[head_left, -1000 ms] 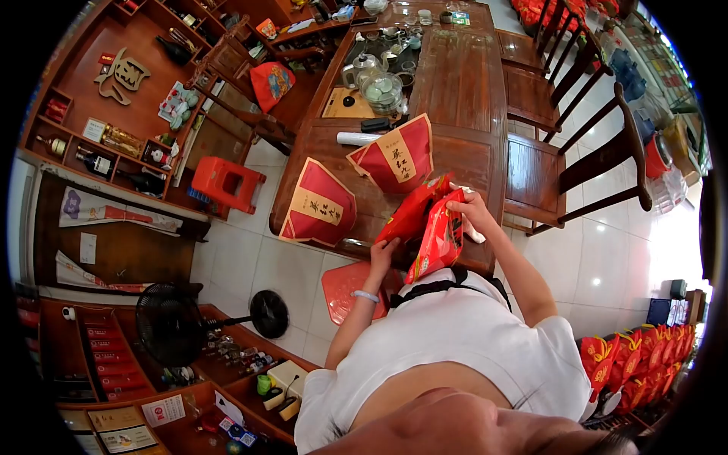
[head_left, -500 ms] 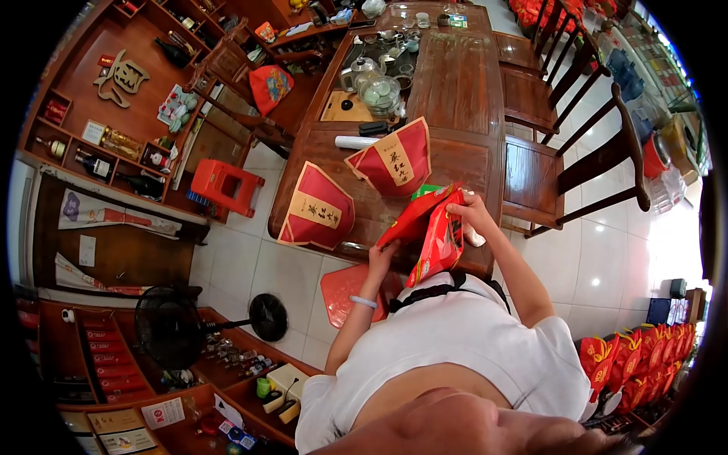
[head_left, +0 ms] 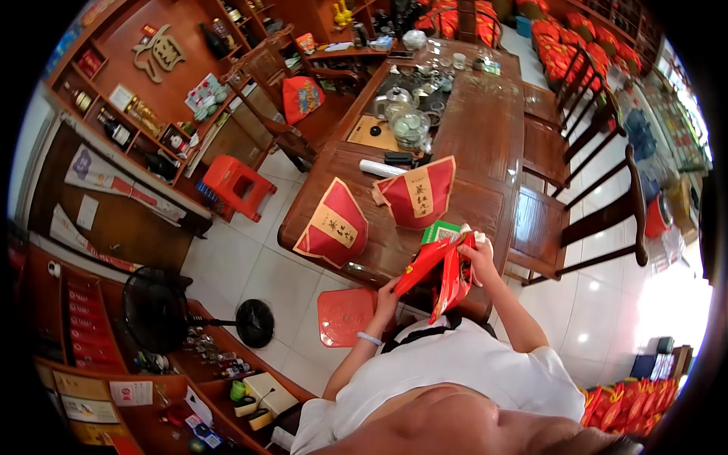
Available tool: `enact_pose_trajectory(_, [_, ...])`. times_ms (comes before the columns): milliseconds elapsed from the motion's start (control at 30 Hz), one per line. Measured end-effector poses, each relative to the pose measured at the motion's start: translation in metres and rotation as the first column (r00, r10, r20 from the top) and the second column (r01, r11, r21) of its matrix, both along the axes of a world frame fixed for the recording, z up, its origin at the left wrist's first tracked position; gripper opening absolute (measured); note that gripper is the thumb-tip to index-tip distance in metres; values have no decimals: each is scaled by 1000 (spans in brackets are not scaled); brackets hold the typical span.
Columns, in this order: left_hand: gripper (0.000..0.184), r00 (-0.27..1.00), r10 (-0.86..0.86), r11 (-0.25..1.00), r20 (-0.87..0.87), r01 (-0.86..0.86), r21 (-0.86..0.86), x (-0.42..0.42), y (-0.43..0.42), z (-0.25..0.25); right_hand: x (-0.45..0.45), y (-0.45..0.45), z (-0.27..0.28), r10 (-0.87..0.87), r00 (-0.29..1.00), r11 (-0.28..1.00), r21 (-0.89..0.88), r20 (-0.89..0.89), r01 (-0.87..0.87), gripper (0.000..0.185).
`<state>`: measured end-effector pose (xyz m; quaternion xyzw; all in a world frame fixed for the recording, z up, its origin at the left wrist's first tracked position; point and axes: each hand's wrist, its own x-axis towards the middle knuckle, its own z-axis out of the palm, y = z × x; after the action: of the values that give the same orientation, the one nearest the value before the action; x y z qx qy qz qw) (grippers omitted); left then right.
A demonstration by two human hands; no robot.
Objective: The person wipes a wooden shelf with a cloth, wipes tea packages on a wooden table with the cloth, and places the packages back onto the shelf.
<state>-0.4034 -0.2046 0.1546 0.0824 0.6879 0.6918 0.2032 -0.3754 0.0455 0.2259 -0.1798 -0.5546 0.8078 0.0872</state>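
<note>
In front of my body, at the near edge of the wooden table, I hold a red bag [head_left: 452, 277] between both hands. My left hand [head_left: 388, 297] is closed on its left side, a pale bracelet on the wrist. My right hand [head_left: 478, 258] grips the upper right edge of the same bag. Just beyond it lies a green card [head_left: 440, 233], partly covered by the bag. Two dark red and tan pouches stand on the table, one at the left [head_left: 334, 226] and one farther back [head_left: 419, 195].
The wooden table [head_left: 485, 144] carries a glass tea set [head_left: 409, 127] and a white roll [head_left: 381, 168]. Wooden chairs [head_left: 599, 224] line its right side. Red stools [head_left: 237, 187] and a black fan [head_left: 155, 309] stand at the left. Red bags [head_left: 629, 406] are piled lower right.
The view has tilted, so the table and pouches appear lower. The bag between my hands has turned, and more of the green card beyond it shows. Both hands still hold the bag.
</note>
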Motion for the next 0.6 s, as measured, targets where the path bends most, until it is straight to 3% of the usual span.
enact_pose_trajectory(133, [31, 996, 76, 997, 42, -76, -5, 22, -19, 2, 2, -20, 6, 79, 984, 990, 102, 157, -96, 11])
enact_pose_trajectory(200, [30, 995, 98, 995, 31, -98, -9, 34, -32, -9, 1, -37, 17, 107, 987, 940, 310, 122, -140, 12])
enact_pose_trajectory(267, [29, 991, 129, 991, 29, -129, 21, 46, -45, -19, -4, -55, 33, 167, 975, 891, 400, 147, -213, 11])
enact_pose_trajectory(433, [23, 950, 267, 953, 160, -285, 103, 65, -72, -39, -17, -94, 24, 326, 939, 888, 307, 106, -343, 10])
enact_pose_trajectory(467, [22, 949, 254, 957, 188, -274, 92, 75, -75, -41, -23, -100, 16, 383, 922, 846, 380, 57, -375, 10])
enact_pose_trajectory(500, [22, 944, 318, 943, -90, -306, 129, 79, -79, -36, -23, -109, 18, 437, 899, 803, 444, 17, -398, 10])
enact_pose_trajectory(533, [22, 946, 313, 943, 79, -320, 89, 87, -87, -31, -19, -116, 22, 480, 876, 804, 380, 40, -458, 9])
enact_pose_trajectory(600, [21, 939, 340, 913, 56, -344, 218, 100, -88, -84, -13, -124, 20, 544, 839, 770, 392, 10, -504, 9])
